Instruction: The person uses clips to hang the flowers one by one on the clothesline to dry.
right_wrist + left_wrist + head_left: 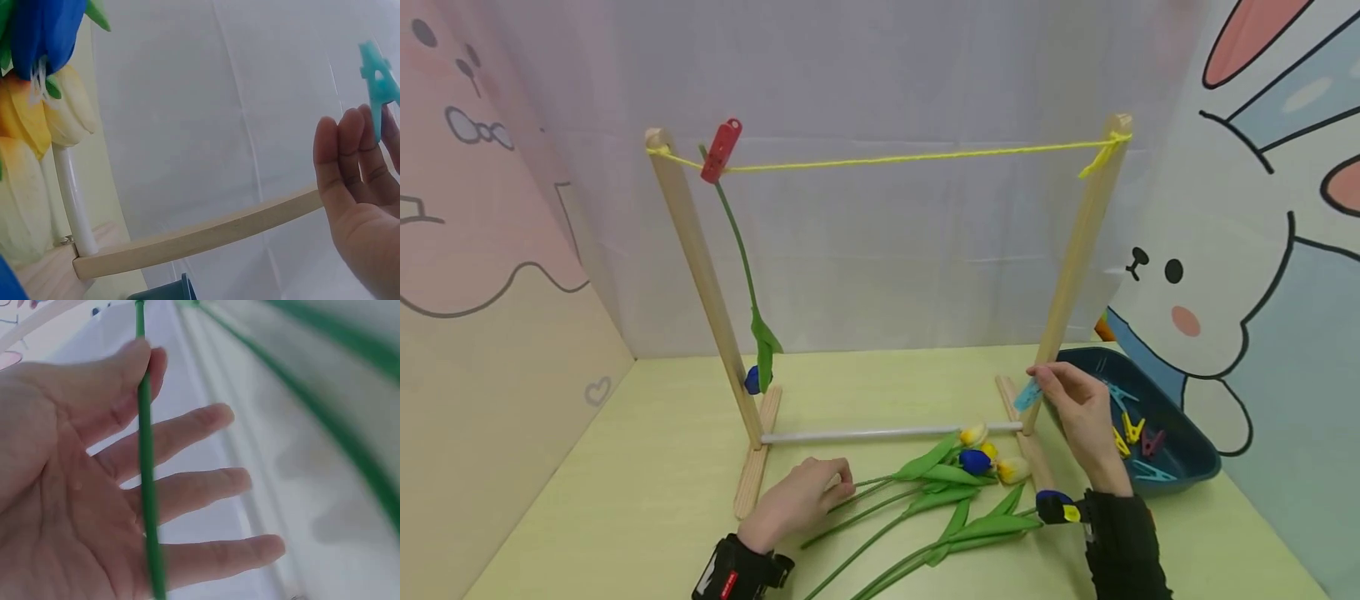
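Note:
My left hand [801, 500] is at the stem ends of several artificial tulips [955, 475] lying on the table. In the left wrist view, thumb and forefinger pinch one green tulip stem [146, 462], while the other fingers stay extended. My right hand [1084, 418], near the right post, holds a light blue clothespin [377, 81] by its handle end between thumb and fingers. At the left end of the yellow string [887, 159], a red clothespin [721, 152] clips a blue tulip [758, 381] that hangs head down.
Two wooden posts [703, 275] on flat feet hold the string, with a white rod [887, 434] joining them low down. To the right stands a dark teal basin [1198, 457] with several coloured clothespins [1133, 429] inside. A pale curtain is behind.

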Demonstrator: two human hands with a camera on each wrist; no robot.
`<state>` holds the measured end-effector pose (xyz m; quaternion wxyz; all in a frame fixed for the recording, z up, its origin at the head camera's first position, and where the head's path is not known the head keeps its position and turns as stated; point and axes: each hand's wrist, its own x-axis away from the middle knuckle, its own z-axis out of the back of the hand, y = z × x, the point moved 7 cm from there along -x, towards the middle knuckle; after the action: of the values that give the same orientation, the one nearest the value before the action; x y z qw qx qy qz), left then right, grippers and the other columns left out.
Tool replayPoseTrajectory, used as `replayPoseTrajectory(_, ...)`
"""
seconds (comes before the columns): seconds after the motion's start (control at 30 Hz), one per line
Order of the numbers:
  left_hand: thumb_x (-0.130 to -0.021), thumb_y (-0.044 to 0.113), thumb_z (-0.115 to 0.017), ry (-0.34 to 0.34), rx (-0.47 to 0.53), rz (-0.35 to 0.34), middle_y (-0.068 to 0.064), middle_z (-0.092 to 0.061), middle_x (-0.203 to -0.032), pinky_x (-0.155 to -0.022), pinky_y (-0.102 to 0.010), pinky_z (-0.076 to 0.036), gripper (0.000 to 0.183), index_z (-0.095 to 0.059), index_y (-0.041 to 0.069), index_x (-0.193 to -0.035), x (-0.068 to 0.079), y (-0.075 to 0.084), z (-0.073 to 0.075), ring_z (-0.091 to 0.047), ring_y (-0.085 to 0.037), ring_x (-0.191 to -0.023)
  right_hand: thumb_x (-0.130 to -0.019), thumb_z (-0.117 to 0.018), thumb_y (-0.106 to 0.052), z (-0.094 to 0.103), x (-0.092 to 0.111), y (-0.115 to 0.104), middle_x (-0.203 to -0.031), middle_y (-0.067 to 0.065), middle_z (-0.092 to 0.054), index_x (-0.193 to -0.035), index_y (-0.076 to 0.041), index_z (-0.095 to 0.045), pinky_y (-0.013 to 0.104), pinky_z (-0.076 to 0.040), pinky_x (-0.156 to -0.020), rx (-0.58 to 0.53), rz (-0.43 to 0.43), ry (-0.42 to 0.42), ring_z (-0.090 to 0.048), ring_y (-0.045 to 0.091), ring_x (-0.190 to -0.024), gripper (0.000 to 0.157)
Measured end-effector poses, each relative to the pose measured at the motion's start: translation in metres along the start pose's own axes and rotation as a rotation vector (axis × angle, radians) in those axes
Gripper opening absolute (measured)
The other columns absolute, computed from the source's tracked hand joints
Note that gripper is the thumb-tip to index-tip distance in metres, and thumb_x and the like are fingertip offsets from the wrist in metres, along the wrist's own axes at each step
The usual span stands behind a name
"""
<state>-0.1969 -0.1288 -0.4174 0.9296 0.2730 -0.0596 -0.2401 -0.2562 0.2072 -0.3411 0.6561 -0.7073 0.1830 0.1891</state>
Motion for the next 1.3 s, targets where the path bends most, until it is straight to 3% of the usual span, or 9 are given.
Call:
replayPoseTrajectory(0.17,-0.098,0.009,-0.062,0.184,-0.061,-0.017,-0.006,-0.069,-0.083,-0.058,-0.02,-0.04,0.007,-0.064,0.007,-0.092,0.002,0.005,0.023,-0.047,-0.003,-0.065,-0.105,-0.051,-0.005,0.003,0.001,-0.001,-0.097,-0.012,-0.073,-0.101,-0.005,-0.071,0.012,-0.053,-0.091,0.016,-0.029,0.007,-0.061,0.005,-0.093,0.021)
replayPoseTrajectory(0.3,-0.096,0.007,-0.065,0.411,-0.136,-0.033,0.0,-0.062,-0.078,-0.059,-0.021,-0.043,0.007,-0.065,0.007,-0.089,0.004,0.012,0.04,-0.048,-0.007,-0.066,-0.105,-0.051,-0.008,0.005,0.0,-0.002,-0.098,-0.013,-0.072,-0.103,-0.001,-0.07,0.01,-0.052,-0.092,0.062,-0.036,0.015,-0.061,0.004,-0.094,0.02)
replayPoseTrajectory(0.53,-0.104,0.018,-0.056,0.966,-0.466,-0.305,-0.006,-0.051,-0.087,-0.07,-0.03,-0.039,0.025,-0.068,0.006,-0.085,0.024,0.044,0.067,-0.044,-0.023,-0.084,-0.105,-0.05,-0.005,0.009,0.0,-0.005,-0.098,-0.011,-0.073,-0.103,0.004,-0.069,0.01,-0.054,-0.093,0.074,0.005,0.027,-0.066,0.003,-0.097,0.021)
replayPoseTrajectory(0.63,-0.105,0.023,-0.054,1.22,-0.587,-0.412,-0.008,-0.049,-0.08,-0.073,-0.038,-0.03,0.032,-0.071,0.006,-0.083,0.039,0.055,0.075,-0.042,-0.028,-0.081,-0.105,-0.05,-0.006,0.009,0.0,-0.005,-0.098,-0.01,-0.073,-0.103,0.003,-0.069,0.011,-0.054,-0.093,0.058,0.003,0.025,-0.066,0.004,-0.097,0.021)
replayPoseTrajectory(0.73,-0.102,0.022,-0.06,1.396,-0.649,-0.483,-0.006,-0.047,-0.067,-0.071,-0.04,-0.025,0.028,-0.074,0.008,-0.083,0.052,0.06,0.081,-0.042,-0.027,-0.071,-0.105,-0.051,-0.005,0.008,0.0,-0.005,-0.097,-0.01,-0.074,-0.103,0.002,-0.07,0.01,-0.054,-0.093,0.044,0.001,0.017,-0.066,0.005,-0.097,0.02)
replayPoseTrajectory(0.9,-0.1,0.023,-0.064,1.52,-0.692,-0.47,-0.003,-0.045,-0.055,-0.068,-0.039,-0.024,0.026,-0.079,0.009,-0.083,0.061,0.06,0.089,-0.042,-0.024,-0.06,-0.104,-0.051,-0.004,0.007,0.0,-0.005,-0.096,-0.012,-0.074,-0.102,0.004,-0.069,0.01,-0.054,-0.093,0.043,0.009,0.014,-0.066,0.003,-0.095,0.02)
replayPoseTrajectory(1.1,-0.098,0.026,-0.067,1.591,-0.67,-0.369,-0.003,-0.059,-0.053,-0.064,-0.04,-0.026,0.023,-0.081,0.01,-0.088,0.066,0.054,0.092,-0.048,-0.024,-0.056,-0.104,-0.051,-0.002,0.008,0.002,-0.005,-0.096,-0.012,-0.074,-0.103,0.008,-0.067,0.01,-0.054,-0.092,0.051,0.025,0.019,-0.066,0.003,-0.095,0.02)
replayPoseTrajectory(1.2,-0.098,0.028,-0.067,1.598,-0.645,-0.327,-0.005,-0.067,-0.057,-0.056,-0.037,-0.029,0.023,-0.081,0.01,-0.091,0.067,0.049,0.093,-0.053,-0.024,-0.053,-0.104,-0.051,-0.002,0.008,0.002,-0.005,-0.096,-0.013,-0.074,-0.103,0.007,-0.068,0.01,-0.054,-0.092,0.055,0.024,0.019,-0.066,0.002,-0.095,0.019)
replayPoseTrajectory(1.3,-0.096,0.025,-0.069,1.548,-0.524,-0.326,-0.009,-0.071,-0.061,-0.045,-0.029,-0.03,0.022,-0.081,0.007,-0.092,0.067,0.044,0.096,-0.053,-0.023,-0.046,-0.103,-0.052,-0.002,0.007,0.002,-0.004,-0.097,-0.012,-0.074,-0.102,0.005,-0.069,0.01,-0.054,-0.092,0.043,0.017,0.021,-0.065,0.003,-0.094,0.019)
